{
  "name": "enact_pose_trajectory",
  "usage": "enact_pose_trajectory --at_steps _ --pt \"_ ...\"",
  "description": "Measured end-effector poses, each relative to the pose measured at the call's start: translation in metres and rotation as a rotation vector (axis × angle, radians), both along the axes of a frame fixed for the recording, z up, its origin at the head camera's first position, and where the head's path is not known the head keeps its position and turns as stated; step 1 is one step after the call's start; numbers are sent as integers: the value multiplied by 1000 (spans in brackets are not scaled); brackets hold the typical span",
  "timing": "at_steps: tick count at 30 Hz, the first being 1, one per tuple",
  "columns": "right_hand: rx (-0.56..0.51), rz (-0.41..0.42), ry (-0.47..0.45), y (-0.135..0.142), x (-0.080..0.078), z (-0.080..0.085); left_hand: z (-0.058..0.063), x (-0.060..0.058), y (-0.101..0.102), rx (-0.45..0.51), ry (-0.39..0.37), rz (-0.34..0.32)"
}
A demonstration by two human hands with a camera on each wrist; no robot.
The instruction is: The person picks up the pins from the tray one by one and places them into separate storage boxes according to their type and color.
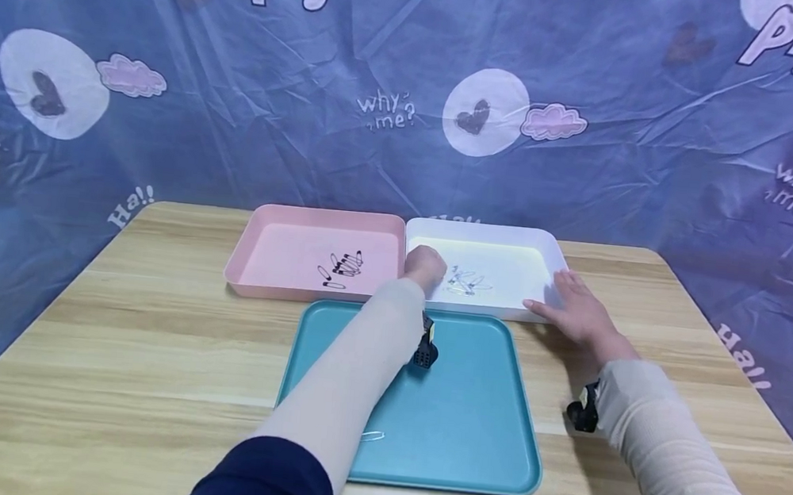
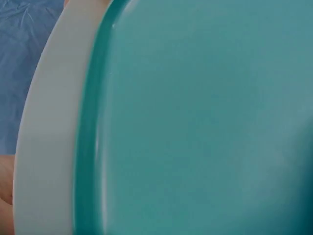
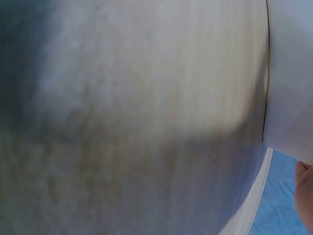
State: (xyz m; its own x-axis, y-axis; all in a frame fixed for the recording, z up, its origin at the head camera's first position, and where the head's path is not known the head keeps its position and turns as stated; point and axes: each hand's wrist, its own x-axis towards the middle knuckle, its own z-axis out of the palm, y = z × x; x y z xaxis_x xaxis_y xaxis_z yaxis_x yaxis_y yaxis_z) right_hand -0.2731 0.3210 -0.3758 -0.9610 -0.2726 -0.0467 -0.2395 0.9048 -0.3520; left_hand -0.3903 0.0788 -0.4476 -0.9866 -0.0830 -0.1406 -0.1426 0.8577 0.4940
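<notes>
My left hand (image 1: 426,266) is over the left end of the white tray (image 1: 515,313), its back to the head camera. Its fingers are hidden, so I cannot tell whether it holds anything. Just to its right, several silver safety pins (image 1: 466,282) lie on the white tray's floor. My right hand (image 1: 577,311) rests at that tray's right front corner, thumb and fingers extended along the rim. Several black safety pins (image 1: 347,264) lie in the pink tray (image 1: 277,293). Near the front of the teal tray (image 1: 466,414), a pale safety pin (image 1: 373,436) shows partly behind my left forearm.
The pink and white trays stand side by side along the back of the wooden table (image 1: 143,351). Directly in front of them lies the teal tray, crossed by my left arm. A blue printed cloth (image 1: 272,124) hangs behind the table.
</notes>
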Motion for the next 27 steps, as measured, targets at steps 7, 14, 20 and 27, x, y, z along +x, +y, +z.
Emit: enact_pose_trajectory --at_steps 7,14,20,27 --pt "4 0 -8 0 -1 -1 -16 -11 0 26 -21 21" --pt "13 -5 -4 0 -1 -1 -39 -35 2 -3 -74 -4" --pt "3 -5 -12 -2 1 1 41 42 -5 180 -64 46" --pt "3 -9 -14 -1 1 1 92 88 -12 358 -109 25"
